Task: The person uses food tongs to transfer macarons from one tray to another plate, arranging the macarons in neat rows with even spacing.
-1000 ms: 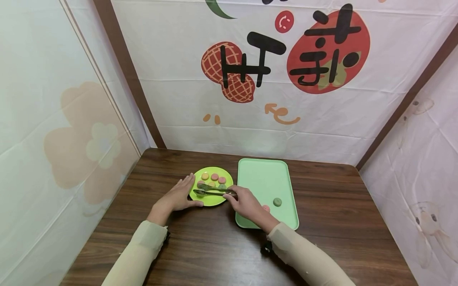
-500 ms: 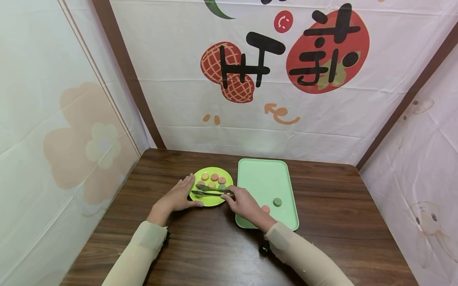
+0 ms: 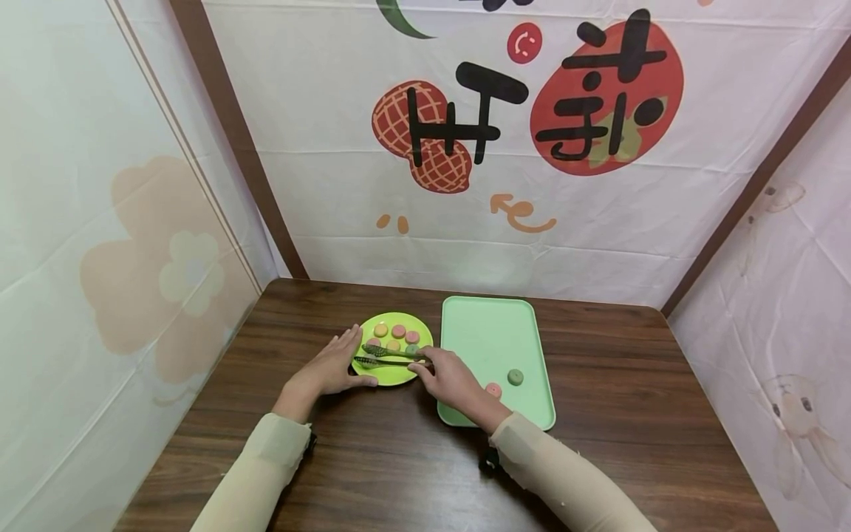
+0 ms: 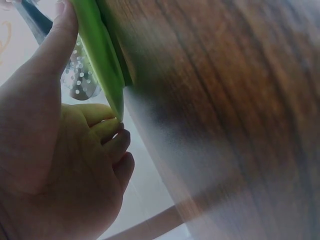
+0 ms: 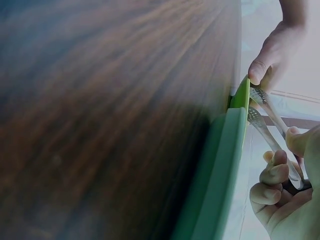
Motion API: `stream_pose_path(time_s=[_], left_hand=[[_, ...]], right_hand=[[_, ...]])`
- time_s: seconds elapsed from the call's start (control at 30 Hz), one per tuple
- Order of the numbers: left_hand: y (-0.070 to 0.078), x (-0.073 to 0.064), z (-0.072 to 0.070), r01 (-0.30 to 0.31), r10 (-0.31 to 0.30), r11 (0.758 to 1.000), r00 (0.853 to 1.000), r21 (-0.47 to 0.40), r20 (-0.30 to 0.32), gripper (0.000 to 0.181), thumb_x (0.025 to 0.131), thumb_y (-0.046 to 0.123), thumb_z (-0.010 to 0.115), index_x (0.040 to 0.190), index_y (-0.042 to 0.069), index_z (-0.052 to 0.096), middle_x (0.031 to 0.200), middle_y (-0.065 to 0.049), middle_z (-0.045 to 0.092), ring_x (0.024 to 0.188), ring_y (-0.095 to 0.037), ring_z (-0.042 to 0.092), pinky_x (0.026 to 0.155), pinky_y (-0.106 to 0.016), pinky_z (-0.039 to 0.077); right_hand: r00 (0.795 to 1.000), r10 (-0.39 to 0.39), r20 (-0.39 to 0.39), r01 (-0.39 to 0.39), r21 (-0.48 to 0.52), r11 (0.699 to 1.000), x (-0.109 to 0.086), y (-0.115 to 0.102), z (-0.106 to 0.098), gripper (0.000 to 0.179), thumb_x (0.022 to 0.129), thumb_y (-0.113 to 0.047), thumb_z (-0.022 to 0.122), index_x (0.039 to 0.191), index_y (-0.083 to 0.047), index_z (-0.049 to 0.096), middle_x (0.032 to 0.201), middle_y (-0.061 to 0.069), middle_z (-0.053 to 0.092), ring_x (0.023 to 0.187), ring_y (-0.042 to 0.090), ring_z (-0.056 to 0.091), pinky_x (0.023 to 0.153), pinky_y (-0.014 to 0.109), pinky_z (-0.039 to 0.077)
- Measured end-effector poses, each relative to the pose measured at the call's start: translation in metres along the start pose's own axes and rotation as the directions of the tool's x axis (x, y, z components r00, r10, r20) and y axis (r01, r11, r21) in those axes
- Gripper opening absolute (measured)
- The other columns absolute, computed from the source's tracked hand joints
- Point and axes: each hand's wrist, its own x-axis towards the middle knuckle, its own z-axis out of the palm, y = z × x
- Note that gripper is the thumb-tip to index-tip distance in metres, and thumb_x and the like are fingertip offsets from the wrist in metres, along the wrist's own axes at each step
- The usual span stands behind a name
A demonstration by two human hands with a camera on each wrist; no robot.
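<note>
My right hand (image 3: 455, 380) grips metal tongs (image 5: 274, 142) with perforated tips, pointing left across a lime-green plate (image 3: 399, 380). In the head view the tongs' two arms are apart, their tips over the plate's left part. Several macarons lie on the plate, among them a yellow macaron (image 3: 380, 330), a pink macaron (image 3: 398, 331) and a green macaron (image 3: 412, 349). Something small between the tong tips is partly hidden; I cannot tell its kind. With fingers and thumb spread, my left hand (image 3: 330, 367) rests along the plate's left rim, its thumb near the front edge.
Right of the plate lies a mint-green tray (image 3: 488, 332) on the dark wooden table (image 3: 399, 458). It bears a green macaron (image 3: 515, 377) and a pink macaron (image 3: 493, 390), the latter close to my right forearm. A printed cloth wall (image 3: 319, 185) stands behind the table.
The right hand and the tongs have shifted slightly to the left over the plate. My left hand stays at the rim, and the macarons on the tray have not moved.
</note>
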Motion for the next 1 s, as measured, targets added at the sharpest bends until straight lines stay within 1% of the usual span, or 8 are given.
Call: stream_pose_path(time_s=[0.17,0.4,0.53,0.7,0.9,1.0], left_hand=[[0.0006,0.0001,0.0001,0.0,0.0,1.0,1.0,-0.004,-0.001,0.124,0.092,0.065,0.076,0.168,-0.009,0.012,0.176,-0.03,0.01,0.164,-0.044,0.012,0.134,-0.058,0.012],[0.0,-0.0002,0.0004,-0.001,0.001,1.0,1.0,-0.006,-0.004,0.124,0.092,0.065,0.076,0.168,-0.009,0.012,0.176,-0.03,0.01,0.164,-0.044,0.012,0.134,-0.058,0.011],[-0.0014,0.0001,0.0009,0.0,0.0,1.0,1.0,-0.005,-0.007,0.124,0.092,0.065,0.076,0.168,-0.009,0.012,0.176,-0.029,0.01,0.164,-0.043,0.012,0.134,-0.058,0.011],[-0.0016,0.0001,0.001,0.003,-0.003,1.0,1.0,-0.002,-0.006,0.124,0.092,0.066,0.076,0.168,-0.008,0.012,0.176,-0.029,0.01,0.164,-0.043,0.012,0.134,-0.058,0.011],[-0.0009,-0.0001,0.001,0.008,-0.008,1.0,1.0,-0.003,0.003,0.124,0.092,0.066,0.075,0.168,-0.008,0.012,0.176,-0.029,0.01,0.164,-0.043,0.012,0.134,-0.058,0.011],[-0.001,0.0001,0.0011,0.009,-0.009,1.0,1.0,-0.003,0.004,0.123,0.092,0.066,0.075,0.169,-0.008,0.012,0.176,-0.029,0.009,0.164,-0.043,0.011,0.134,-0.058,0.011]], right_hand=[[1.0,0.002,-0.002,-0.002,-0.006,1.0,-0.0008,-0.0021,-0.0015,0.023,0.109,-0.032,0.066,0.116,-0.012,0.074,0.097,-0.001,0.073,0.079,0.006,0.068,0.069,0.028,0.058],[1.0,0.011,0.003,-0.011,0.004,1.0,-0.002,-0.0029,-0.003,0.025,0.109,-0.032,0.067,0.119,-0.01,0.074,0.091,-0.004,0.071,0.072,0.003,0.064,0.065,0.026,0.056],[1.0,0.006,-0.008,-0.005,0.013,1.0,-0.0027,-0.0033,-0.0041,0.025,0.109,-0.031,0.067,0.119,-0.009,0.074,0.092,-0.004,0.072,0.073,0.004,0.065,0.065,0.027,0.056],[1.0,-0.001,-0.024,0.002,0.015,1.0,-0.0032,-0.0031,-0.0052,0.02,0.109,-0.03,0.067,0.116,-0.013,0.073,0.094,-0.004,0.072,0.076,0.005,0.066,0.066,0.027,0.057],[1.0,-0.005,-0.03,0.006,0.014,1.0,-0.0038,-0.0021,-0.0066,0.023,0.109,-0.033,0.066,0.117,-0.012,0.073,0.092,-0.005,0.071,0.074,0.004,0.064,0.066,0.027,0.056],[0.999,-0.007,-0.039,0.007,0.012,1.0,-0.0042,-0.0018,-0.0078,0.023,0.109,-0.032,0.067,0.117,-0.011,0.073,0.091,-0.005,0.072,0.074,0.005,0.064,0.066,0.028,0.055]])
